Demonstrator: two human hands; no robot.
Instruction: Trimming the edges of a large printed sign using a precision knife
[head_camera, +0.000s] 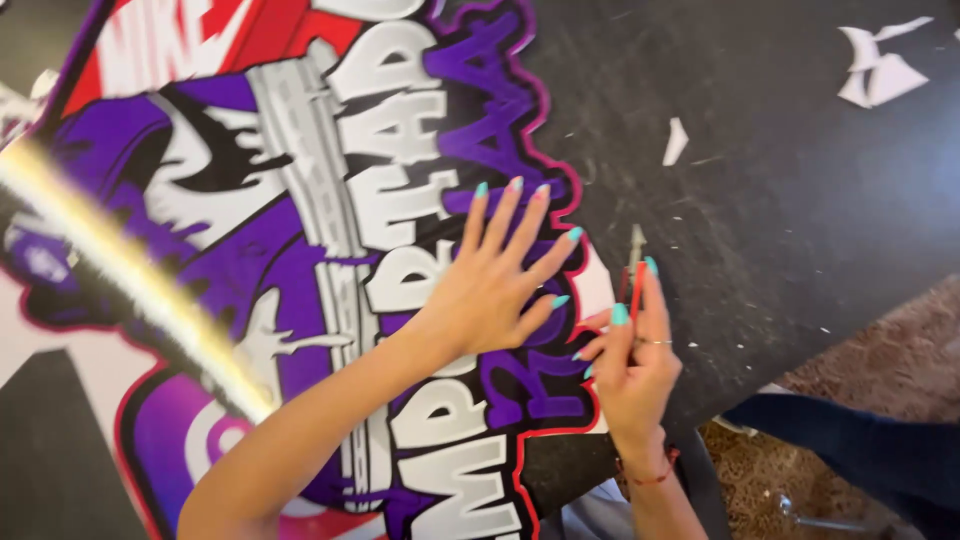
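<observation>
Nearest you, low in view: your right hand (632, 362) is closed round a thin red-handled knife (635, 268), thumb & fingers pinching the handle, blade tip pointing away from you. It sits just off the print's (300, 250) right edge, where the red outline meets the white margin. Blade looks to touch the tabletop (780, 200) beside that edge (too small & blurred to be sure). There's a ring on one finger & a red cord at the wrist.

Just left of it, on the print itself: your left hand (495, 285) lies flat, fingers spread wide, palm pressed on the purple & white lettering near the print's right edge. It grips nothing; it only bears down on the sheet. The 2 hands are close but not touching, as far as you can tell.

The print is a big graphic sheet, purple, white, black w/ red outline, filling the left & centre of the view. A bright yellow glare streak runs diagonally over its left part.

Beyond the print's right edge the dark tabletop carries small white paper scraps (880, 70), a few larger ones at the far right, one sliver (676, 140) nearer the print.

Right of the print & below the table edge: brown patterned floor (900, 360) & a dark blue sleeve or leg (850, 445) (can't tell which).
</observation>
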